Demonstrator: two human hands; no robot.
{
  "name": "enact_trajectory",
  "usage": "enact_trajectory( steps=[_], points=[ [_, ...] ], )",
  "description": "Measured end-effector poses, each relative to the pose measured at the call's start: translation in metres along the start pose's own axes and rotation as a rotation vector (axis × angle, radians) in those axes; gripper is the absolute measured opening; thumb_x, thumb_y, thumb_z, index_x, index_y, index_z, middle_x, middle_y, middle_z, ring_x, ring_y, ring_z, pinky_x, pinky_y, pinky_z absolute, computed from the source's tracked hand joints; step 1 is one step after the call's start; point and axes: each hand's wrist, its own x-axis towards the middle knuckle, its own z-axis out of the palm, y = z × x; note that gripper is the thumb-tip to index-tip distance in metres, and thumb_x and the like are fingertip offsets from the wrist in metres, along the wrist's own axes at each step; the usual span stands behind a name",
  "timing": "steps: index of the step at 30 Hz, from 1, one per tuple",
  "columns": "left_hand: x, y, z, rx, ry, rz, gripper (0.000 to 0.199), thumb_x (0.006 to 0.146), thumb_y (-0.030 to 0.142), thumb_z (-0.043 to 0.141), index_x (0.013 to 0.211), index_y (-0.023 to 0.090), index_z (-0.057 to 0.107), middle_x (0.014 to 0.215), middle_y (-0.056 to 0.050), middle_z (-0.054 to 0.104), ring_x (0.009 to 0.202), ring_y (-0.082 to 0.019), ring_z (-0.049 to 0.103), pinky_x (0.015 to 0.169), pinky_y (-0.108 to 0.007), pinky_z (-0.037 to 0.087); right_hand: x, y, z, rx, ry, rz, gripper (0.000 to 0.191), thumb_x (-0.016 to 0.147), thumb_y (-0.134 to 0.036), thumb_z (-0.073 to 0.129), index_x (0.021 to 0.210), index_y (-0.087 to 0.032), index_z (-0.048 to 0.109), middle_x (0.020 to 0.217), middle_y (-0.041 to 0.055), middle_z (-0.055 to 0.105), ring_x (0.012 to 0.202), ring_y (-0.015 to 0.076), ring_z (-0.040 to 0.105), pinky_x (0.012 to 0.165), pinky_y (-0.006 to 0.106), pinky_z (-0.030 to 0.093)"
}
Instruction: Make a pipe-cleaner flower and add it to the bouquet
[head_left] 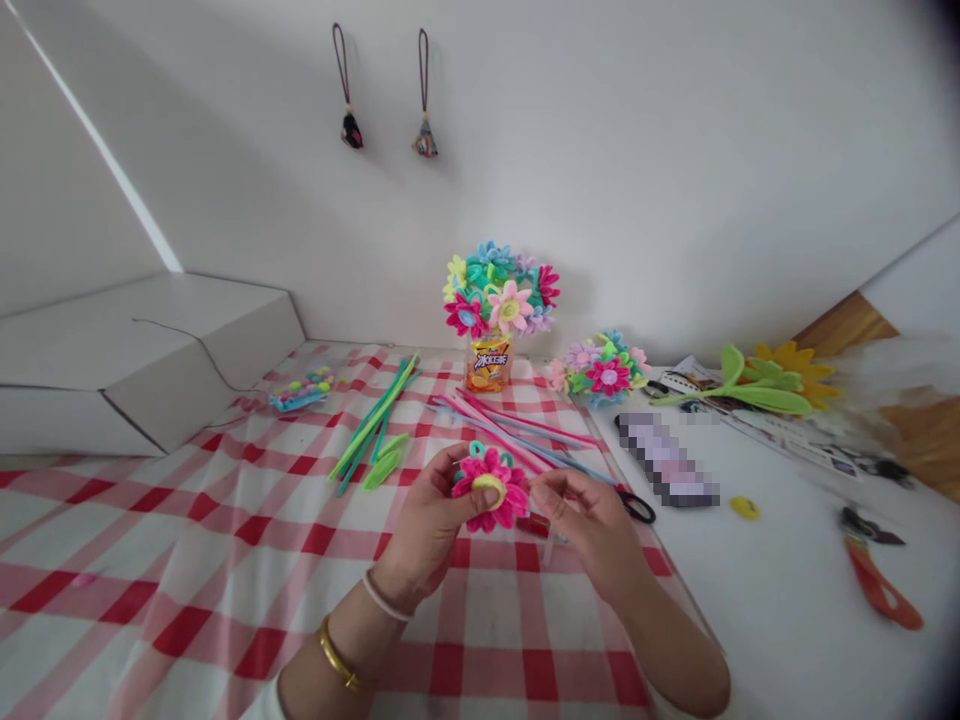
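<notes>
My left hand [431, 525] is closed on a pink pipe-cleaner flower [510, 490] with a yellow middle, the thumb pressed on that middle. Teal loops show behind its upper petals. Close by the flower's right side is my right hand [585, 520], its thumb and fingertips pinched together; what they hold, if anything, is too small to make out. Pink and pale blue pipe cleaners [517, 430] lie just beyond the hands. Dark scissor handles [637, 507] show beside my right hand, partly hidden by it.
Green pipe cleaners [379, 420] and light green leaves [386, 465] lie left. Behind stands a bottle [489, 365] of colourful flowers, with another bouquet [604, 370] to its right. A phone [667, 460], orange-handled pliers [877, 580] and a yellow sunflower [806, 370] are right; a white box [135, 370] is left.
</notes>
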Motion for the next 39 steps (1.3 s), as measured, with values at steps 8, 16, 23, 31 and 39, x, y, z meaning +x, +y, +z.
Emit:
enact_trajectory(
  steps=[8, 16, 23, 31, 39],
  points=[
    [-0.001, -0.004, 0.004, 0.122, 0.027, 0.095, 0.059, 0.06, 0.016, 0.077, 0.112, 0.019, 0.048, 0.082, 0.0, 0.062, 0.065, -0.01, 0.056, 0.059, -0.022, 0.047, -0.005, 0.007, 0.009, -0.485, 0.14, -0.397, 0.006, 0.075, -0.026, 0.065, 0.077, -0.021, 0.064, 0.072, 0.0005, 0.064, 0.071, 0.0185, 0.057, 0.074, 0.036, 0.038],
    [-0.007, -0.009, 0.009, 0.235, 0.062, 0.163, 0.056, 0.066, 0.021, 0.072, 0.116, 0.022, 0.047, 0.083, 0.001, 0.06, 0.061, -0.007, 0.052, 0.056, -0.02, 0.045, -0.007, 0.005, 0.018, -0.659, 0.303, -0.724, 0.011, 0.076, -0.013, 0.063, 0.067, -0.019, 0.06, 0.058, -0.0015, 0.06, 0.061, 0.0151, 0.053, 0.068, 0.034, 0.035],
    [-0.006, -0.013, 0.011, 0.222, 0.138, 0.181, 0.056, 0.063, 0.019, 0.073, 0.112, 0.021, 0.046, 0.077, 0.003, 0.058, 0.055, -0.007, 0.05, 0.049, -0.018, 0.043, -0.012, 0.006, 0.024, -0.848, 0.299, -0.823, 0.009, 0.076, -0.013, 0.063, 0.071, -0.019, 0.059, 0.061, -0.0015, 0.062, 0.061, 0.0155, 0.052, 0.071, 0.037, 0.033],
    [-0.007, -0.004, 0.01, 0.218, 0.042, 0.088, 0.06, 0.063, 0.02, 0.073, 0.117, 0.021, 0.046, 0.083, 0.001, 0.058, 0.067, -0.01, 0.056, 0.06, -0.022, 0.046, 0.0, 0.008, 0.015, -0.69, 0.336, -0.719, 0.005, 0.077, -0.016, 0.063, 0.074, -0.02, 0.063, 0.064, -0.0003, 0.065, 0.065, 0.0163, 0.057, 0.071, 0.036, 0.036],
    [-0.005, -0.001, 0.007, 0.29, -0.081, 0.106, 0.067, 0.062, 0.014, 0.071, 0.121, 0.025, 0.042, 0.088, 0.001, 0.051, 0.062, -0.008, 0.051, 0.052, -0.02, 0.041, -0.006, 0.0, 0.012, -0.745, 0.334, -0.858, 0.007, 0.075, -0.016, 0.066, 0.078, -0.023, 0.066, 0.066, -0.0018, 0.067, 0.066, 0.0158, 0.057, 0.075, 0.037, 0.034]
  ],
)
